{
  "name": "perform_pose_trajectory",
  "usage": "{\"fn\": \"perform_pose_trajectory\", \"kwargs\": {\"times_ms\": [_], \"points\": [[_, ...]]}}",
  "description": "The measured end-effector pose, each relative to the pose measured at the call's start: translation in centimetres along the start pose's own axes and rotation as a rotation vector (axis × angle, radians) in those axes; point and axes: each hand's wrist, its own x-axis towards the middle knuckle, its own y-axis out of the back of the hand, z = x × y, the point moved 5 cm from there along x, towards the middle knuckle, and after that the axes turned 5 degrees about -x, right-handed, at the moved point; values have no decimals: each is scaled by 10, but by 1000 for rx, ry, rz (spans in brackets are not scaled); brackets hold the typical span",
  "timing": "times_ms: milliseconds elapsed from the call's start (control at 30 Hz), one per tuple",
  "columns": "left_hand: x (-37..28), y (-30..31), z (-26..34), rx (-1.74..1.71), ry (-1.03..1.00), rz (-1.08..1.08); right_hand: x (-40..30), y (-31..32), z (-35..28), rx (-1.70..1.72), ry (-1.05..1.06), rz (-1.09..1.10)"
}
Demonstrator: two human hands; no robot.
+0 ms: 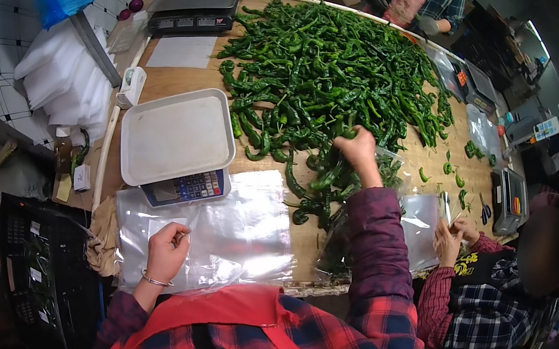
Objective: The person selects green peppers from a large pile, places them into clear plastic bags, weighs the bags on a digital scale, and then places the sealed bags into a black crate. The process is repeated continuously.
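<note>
My right hand (358, 146) reaches over the near edge of a large heap of green peppers (324, 66), its fingers closed on a green pepper. Below its wrist, a clear plastic bag (336, 249) with peppers inside lies partly hidden by my sleeve. My left hand (167, 252), with a bracelet at the wrist, hovers over a stack of flat clear plastic bags (249, 224); its fingers are curled, and whether they pinch anything is unclear. A digital scale (192, 188) with a pale tray (178, 136) on top stands just beyond the left hand.
Another person's hands (449, 240) work at the right; a gloved co-worker (429, 25) stands across the table. A second scale (196, 5) is at the far left, a third (508, 202) at the right near scissors (484, 210). A black crate (40, 268) stands at lower left.
</note>
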Motion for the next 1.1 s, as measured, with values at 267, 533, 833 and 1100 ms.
{"fn": "perform_pose_trajectory", "kwargs": {"times_ms": [267, 533, 833, 1100], "points": [[10, -20, 7, 66, 40, -131, -48, 19, -25, 1556, -206, -486], [16, -41, 13, 76, -51, -194, -161, -25, -117, 1876, -205, -1020], [22, -37, 9, -53, 95, -139, -232, -70, -153, 1425, -218, -1596], [5, -43, 13, -125, 83, -146, -278, -117, -116, 1148, -549, -1664]]}}
